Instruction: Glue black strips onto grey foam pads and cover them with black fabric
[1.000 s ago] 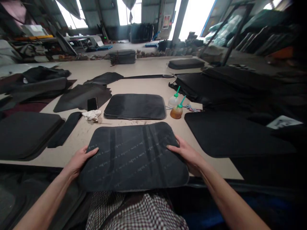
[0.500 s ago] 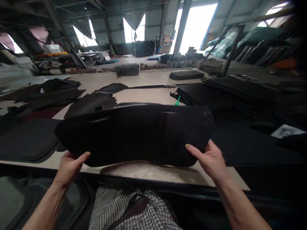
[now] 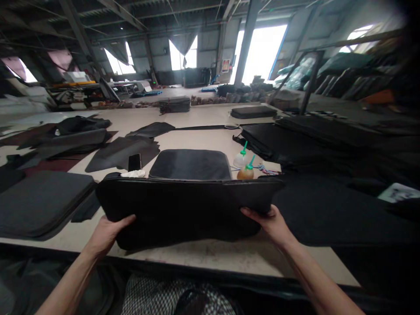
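Note:
A black padded panel with rounded corners (image 3: 187, 210) stands tilted up between my hands, close above the table's front part. My left hand (image 3: 110, 232) grips its lower left side, thumb on the near face. At the lower right side my right hand (image 3: 269, 221) grips it the same way. The fingers behind the panel are hidden. Just beyond its top edge lies another dark rounded panel (image 3: 190, 164), partly covered from view. Two squeeze bottles with green nozzles, one clear (image 3: 241, 158) and one amber (image 3: 246, 173), stand to the right of that panel.
On the left are a stack of dark panels (image 3: 42, 201), dark sheets (image 3: 121, 151), a phone (image 3: 134, 162) and a white crumpled cloth (image 3: 134, 174). Black material (image 3: 341, 210) covers the right side. Further back sit a dark bundle (image 3: 175, 104) and a black slab (image 3: 253, 113).
Both hands have lowered the black panel toward the table, its top edge dropping. The lying panel, bottles and phone behind it have come into fuller view.

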Demonstrator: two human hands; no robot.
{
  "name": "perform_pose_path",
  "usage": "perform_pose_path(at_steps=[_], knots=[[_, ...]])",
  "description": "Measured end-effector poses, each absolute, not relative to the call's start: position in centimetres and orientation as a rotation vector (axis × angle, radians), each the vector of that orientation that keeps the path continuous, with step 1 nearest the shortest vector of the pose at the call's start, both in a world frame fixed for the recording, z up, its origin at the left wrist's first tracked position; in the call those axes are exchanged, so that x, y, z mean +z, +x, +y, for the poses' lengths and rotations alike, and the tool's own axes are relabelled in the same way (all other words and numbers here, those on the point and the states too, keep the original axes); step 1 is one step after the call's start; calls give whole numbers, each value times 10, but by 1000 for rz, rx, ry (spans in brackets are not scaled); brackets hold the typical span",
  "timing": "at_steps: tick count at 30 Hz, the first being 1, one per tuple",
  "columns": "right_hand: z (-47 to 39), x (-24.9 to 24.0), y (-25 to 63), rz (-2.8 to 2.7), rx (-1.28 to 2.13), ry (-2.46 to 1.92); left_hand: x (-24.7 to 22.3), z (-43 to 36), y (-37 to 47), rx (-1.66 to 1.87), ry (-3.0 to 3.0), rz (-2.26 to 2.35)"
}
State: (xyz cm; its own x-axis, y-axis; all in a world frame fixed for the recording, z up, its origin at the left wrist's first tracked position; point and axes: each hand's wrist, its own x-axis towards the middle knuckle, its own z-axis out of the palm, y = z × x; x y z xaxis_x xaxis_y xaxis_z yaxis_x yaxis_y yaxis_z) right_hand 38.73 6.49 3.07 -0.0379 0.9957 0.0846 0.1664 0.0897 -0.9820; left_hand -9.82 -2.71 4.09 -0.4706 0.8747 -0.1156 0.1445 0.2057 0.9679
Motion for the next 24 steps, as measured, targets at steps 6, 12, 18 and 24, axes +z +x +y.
perform_pose_path(at_steps=[6,12,18,24], knots=[[146,61,352,-1269,1314,-1223,81,75,-109,1250,995,1599],[243,60,326,-1269,1303,-1292,81,200,-125,1121,1043,1530],[308,54,314,-1345,1222,-1441,66,278,-123,1066,1137,1552],[312,53,311,-1518,859,-1588,46,297,-132,1093,1268,1822]])
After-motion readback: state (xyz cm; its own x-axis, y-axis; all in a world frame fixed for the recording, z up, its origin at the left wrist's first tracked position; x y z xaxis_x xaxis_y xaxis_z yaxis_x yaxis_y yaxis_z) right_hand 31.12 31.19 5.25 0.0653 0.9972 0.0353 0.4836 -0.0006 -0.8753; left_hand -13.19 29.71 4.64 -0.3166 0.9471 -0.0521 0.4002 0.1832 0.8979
